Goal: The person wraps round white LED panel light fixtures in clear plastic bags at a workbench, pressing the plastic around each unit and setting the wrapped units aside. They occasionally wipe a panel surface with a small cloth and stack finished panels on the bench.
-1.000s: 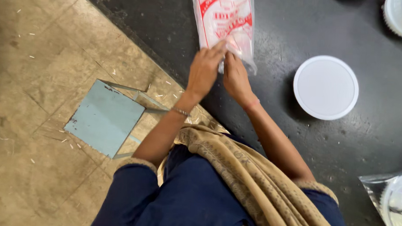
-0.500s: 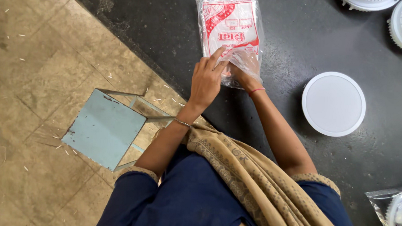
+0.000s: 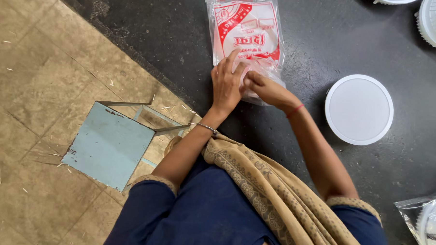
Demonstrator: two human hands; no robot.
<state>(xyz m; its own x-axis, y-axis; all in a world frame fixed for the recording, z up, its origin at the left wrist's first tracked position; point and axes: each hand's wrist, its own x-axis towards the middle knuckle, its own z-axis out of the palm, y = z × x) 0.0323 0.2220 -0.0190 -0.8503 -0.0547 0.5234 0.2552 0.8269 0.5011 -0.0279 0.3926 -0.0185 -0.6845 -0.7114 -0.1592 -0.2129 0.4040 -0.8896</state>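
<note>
Both hands worked the near end of a clear plastic packet (image 3: 247,39) with red print that lay on the dark counter (image 3: 327,39): the left hand (image 3: 225,84) pressed it with a loose, spread grip, and the right hand (image 3: 263,88) pinched its edge. The thin film looked liable to tear under a hard pull.

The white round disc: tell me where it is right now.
In the head view the white round disc lies flat on the dark surface, right of the right hand and the plastic packet.
</note>
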